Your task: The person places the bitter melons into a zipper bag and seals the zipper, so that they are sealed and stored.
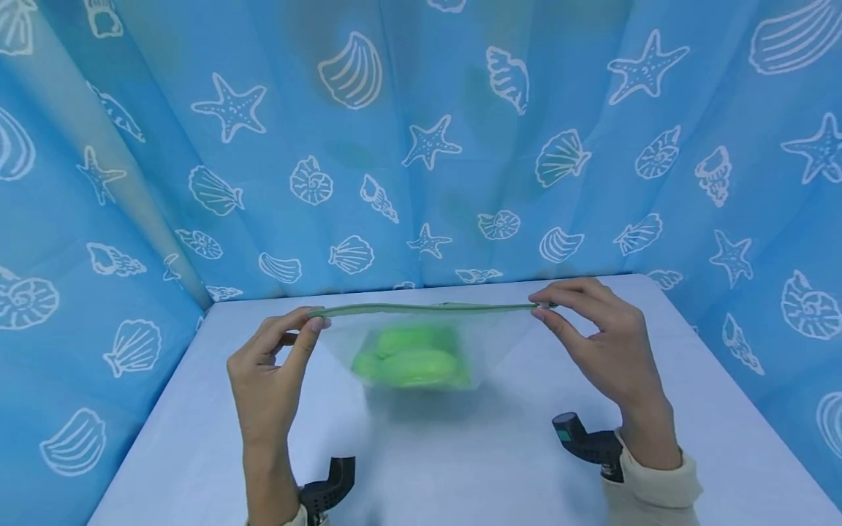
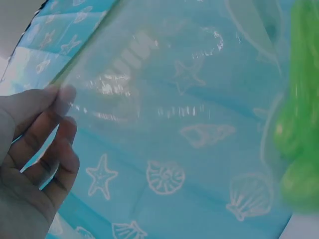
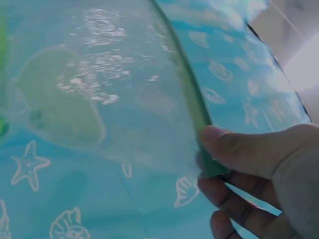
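A translucent zip bag (image 1: pixel 503 336) with a green top strip (image 1: pixel 421 307) hangs stretched between my two hands. Bright green rounded things (image 1: pixel 421 365) lie in its lower middle, their kind blurred by the film. My left hand (image 1: pixel 270 376) pinches the strip's left end between thumb and fingers. At the other end, my right hand (image 1: pixel 612 347) pinches the corner the same way. The right wrist view shows the right thumb (image 3: pixel 224 147) over the green strip. In the left wrist view the bag's film (image 2: pixel 149 99) is shiny and see-through.
A white table (image 1: pixel 454 467) lies below the bag, with a shadow under it. Blue curtains (image 1: pixel 421 197) with white shell and starfish prints stand behind and at both sides. Black wrist mounts (image 1: pixel 329 486) sit on both forearms.
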Tool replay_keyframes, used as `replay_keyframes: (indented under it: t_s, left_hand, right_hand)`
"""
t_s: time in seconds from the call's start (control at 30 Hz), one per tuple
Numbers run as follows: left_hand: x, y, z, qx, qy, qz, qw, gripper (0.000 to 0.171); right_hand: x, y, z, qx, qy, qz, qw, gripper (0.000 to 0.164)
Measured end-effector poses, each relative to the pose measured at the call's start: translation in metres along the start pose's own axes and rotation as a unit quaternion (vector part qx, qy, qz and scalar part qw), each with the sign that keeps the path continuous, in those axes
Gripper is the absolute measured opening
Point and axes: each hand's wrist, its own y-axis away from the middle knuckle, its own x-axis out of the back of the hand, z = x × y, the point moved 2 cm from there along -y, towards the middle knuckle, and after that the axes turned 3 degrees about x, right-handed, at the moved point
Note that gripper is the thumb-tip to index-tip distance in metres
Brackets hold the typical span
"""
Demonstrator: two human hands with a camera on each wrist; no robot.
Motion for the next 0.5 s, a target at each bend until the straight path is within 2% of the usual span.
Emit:
replay_keyframes:
  t_s: [0.13,0.23,0.37,0.5]
  left_hand:
    - [0.01,-0.007,0.001,-0.009,-0.033,-0.03,0.999,0.021]
    - [0.006,-0.026,0.001,-0.017,-0.055,-0.052,0.997,0.017]
    - [-0.01,-0.069,-0.003,-0.024,-0.09,-0.087,0.9918,0.021]
    - [-0.029,-0.116,-0.009,-0.033,-0.124,-0.138,0.9821,0.025]
  right_hand:
    - [0.004,-0.003,-0.006,0.032,-0.011,-0.024,0.999,0.034]
    - [0.013,-0.017,-0.005,0.061,-0.007,-0.036,0.997,0.034]
    - [0.021,-0.057,0.007,0.082,0.004,-0.051,0.995,0.028]
    - [0.023,-0.1,0.031,0.055,0.042,-0.09,0.994,0.017]
